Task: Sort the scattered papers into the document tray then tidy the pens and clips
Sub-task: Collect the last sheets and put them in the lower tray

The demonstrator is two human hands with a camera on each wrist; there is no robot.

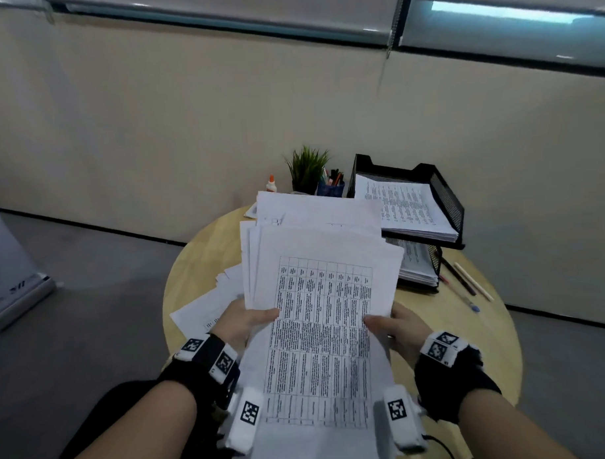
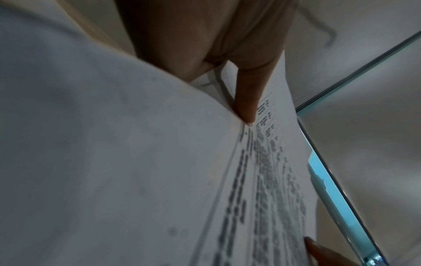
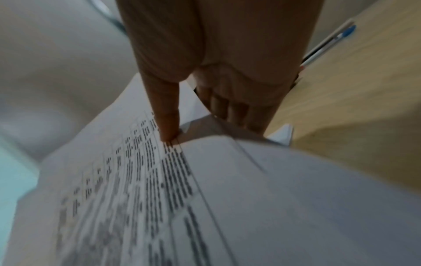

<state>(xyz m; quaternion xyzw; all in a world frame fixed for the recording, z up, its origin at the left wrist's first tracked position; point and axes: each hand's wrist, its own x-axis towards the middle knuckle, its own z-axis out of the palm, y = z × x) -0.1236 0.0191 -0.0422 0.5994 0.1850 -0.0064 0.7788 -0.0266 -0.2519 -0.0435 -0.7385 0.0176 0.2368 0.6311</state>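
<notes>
Round wooden surface (image 1: 435, 327) half-cleared: both tiers of the tray (image 1: 445, 197) hold papers, a fanned stack (image 1: 317, 314) is pinched between left hand (image 1: 242, 322) and right hand (image 1: 402, 327), loose sheets (image 1: 201, 310) and pens (image 1: 466, 285) remain.

Bare table (image 1: 435, 331) right; pens (image 1: 462, 280) lie beside document tray (image 1: 444, 193).

Nothing here can be read: the top sheet (image 1: 323, 335) I hold carries a printed grid table whose lettering is too blurred to make out, the print on the papers in the tray (image 1: 401, 202) is too small, and my wristbands (image 1: 209, 356) bear only black-and-white square marker codes.
</notes>
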